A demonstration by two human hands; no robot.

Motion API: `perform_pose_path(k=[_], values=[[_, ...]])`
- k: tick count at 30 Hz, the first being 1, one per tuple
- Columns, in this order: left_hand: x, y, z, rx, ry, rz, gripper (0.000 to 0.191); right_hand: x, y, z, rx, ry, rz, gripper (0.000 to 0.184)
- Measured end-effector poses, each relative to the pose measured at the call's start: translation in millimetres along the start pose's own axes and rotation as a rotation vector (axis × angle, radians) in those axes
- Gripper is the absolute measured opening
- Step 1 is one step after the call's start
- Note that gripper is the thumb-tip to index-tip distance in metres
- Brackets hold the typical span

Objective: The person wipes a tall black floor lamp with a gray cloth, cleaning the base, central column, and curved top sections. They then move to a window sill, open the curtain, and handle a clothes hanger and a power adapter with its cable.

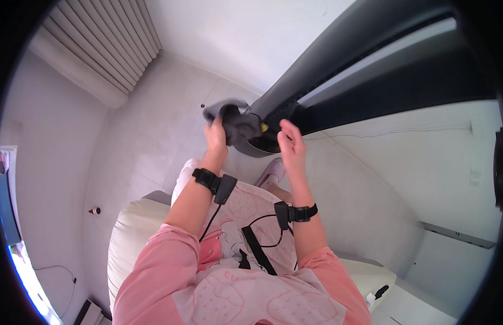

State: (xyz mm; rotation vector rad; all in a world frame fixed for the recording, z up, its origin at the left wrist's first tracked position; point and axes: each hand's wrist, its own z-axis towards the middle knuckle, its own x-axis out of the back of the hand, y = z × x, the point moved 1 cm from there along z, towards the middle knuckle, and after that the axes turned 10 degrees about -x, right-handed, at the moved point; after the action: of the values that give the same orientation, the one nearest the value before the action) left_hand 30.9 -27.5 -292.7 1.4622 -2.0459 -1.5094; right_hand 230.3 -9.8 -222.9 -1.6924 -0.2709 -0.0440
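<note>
My left hand [216,138] grips a bunched dark grey cloth [239,124], blurred by motion. The cloth is up against the lower part of a tall black stand with a long looped upper body [312,61], which looks like a bladeless fan. Its round base [255,150] rests on the floor below the cloth. Beside the cloth shows a small yellow patch [264,127]; what it belongs to is unclear. My right hand [291,142] is raised just right of the stand's lower part, fingers bent and apart, with nothing seen in it.
I sit on a cream padded seat [133,227]. A pleated grey curtain [109,36] hangs at upper left. Small dark objects [95,211] lie on the grey tiled floor [150,122]. A thin cable [373,136] runs along the wall on the right. Cabled black bands [211,180] circle both wrists.
</note>
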Motion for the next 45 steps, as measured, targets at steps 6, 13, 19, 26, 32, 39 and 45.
perform_pose_path(k=[6, 13, 19, 26, 32, 39, 45], values=[[-53.3, -24.1, -8.4, -0.102, -0.442, 0.331, 0.053, -14.4, 19.9, 36.0, 0.081, 0.032, -0.145, 0.07], [-64.8, -48.5, -4.6, 0.191, -0.481, 0.424, 0.095, -27.2, 40.3, 42.1, -0.084, 0.012, 0.068, 0.054], [-80.0, -19.3, -40.2, 0.051, -0.548, 0.267, 0.073, -23.5, 28.4, 43.6, -0.077, 0.06, -0.01, 0.038], [-84.9, -8.7, -21.2, 0.052, -0.559, 0.333, 0.059, -19.7, 35.5, 44.6, -0.006, 0.04, -0.168, 0.035], [-67.3, 14.5, 7.1, 0.081, -0.138, -0.095, 0.049, -16.2, 34.1, 40.6, -0.056, -0.016, -0.263, 0.038], [-47.9, 29.4, 18.7, 0.356, -0.232, -0.385, 0.044, -13.0, 31.4, 37.5, -0.681, -0.294, -0.011, 0.049], [-44.2, 3.0, 26.6, 0.537, -0.344, -0.254, 0.042, -58.5, 45.8, 43.8, -0.489, -0.174, 0.485, 0.052]])
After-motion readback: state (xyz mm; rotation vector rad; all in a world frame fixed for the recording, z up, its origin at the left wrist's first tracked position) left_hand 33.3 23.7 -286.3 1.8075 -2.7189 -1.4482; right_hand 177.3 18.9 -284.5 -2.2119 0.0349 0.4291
